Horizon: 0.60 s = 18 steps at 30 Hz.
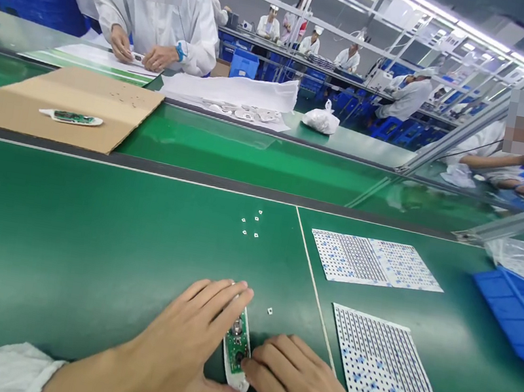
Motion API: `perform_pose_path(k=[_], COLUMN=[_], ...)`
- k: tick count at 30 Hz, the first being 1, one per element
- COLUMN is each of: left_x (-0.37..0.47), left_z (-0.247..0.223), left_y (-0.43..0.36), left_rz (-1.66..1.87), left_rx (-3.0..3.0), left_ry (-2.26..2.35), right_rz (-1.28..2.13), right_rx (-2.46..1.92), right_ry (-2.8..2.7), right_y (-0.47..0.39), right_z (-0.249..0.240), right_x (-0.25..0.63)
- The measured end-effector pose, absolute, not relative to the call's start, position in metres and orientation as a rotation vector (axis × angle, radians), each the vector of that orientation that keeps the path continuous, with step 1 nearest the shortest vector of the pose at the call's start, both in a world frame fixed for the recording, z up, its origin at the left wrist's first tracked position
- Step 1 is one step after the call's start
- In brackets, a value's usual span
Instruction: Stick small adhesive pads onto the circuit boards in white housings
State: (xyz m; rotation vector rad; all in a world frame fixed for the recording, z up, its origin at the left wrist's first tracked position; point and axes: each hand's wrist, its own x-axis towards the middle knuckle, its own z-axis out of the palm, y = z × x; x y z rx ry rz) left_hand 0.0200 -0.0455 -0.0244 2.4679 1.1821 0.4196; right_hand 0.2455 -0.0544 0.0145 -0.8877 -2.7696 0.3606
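Note:
A long white plastic housing with a green circuit board [236, 346] in it lies on the green table in front of me. My left hand [183, 343] grips it, fingers over its far end and thumb at its near end. From the right, my right hand [294, 383] reaches to the board, its fingers bent together and the tips at a dark round part near the lower end. Whatever those fingertips pinch, if anything, is hidden. A tiny white piece [269, 311] lies just beyond the right hand. Farther off, several similar small white pieces [257, 219] are scattered.
Two perforated white sheets with blue marks, a far one [375, 262] and a near one [387, 362], lie to the right. A blue bin [519, 316] stands at the right edge. Across the conveyor [229, 151], cardboard [60, 91] carries another housing [73, 118]. A co-worker [189, 25] sits opposite.

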Motion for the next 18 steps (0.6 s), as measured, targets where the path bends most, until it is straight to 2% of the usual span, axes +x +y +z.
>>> perform_pose_path(k=[4,12,18], left_x=[0.021,0.022,0.022], left_z=[-0.024,-0.026,-0.027], left_y=[-0.045,-0.046,-0.046], left_rz=[0.405,0.463,0.485], left_rx=[2.488,2.489,2.514], left_ry=[1.177,1.169,1.161], right_rz=[0.508,0.398,0.542], right_rx=[-0.900,-0.935,-1.004], right_ry=[-2.744,-2.569,-2.466], right_y=[-0.050,-0.055,-0.060], right_z=[0.011,0.004,-0.004], right_x=[0.246,0.244,0.242])
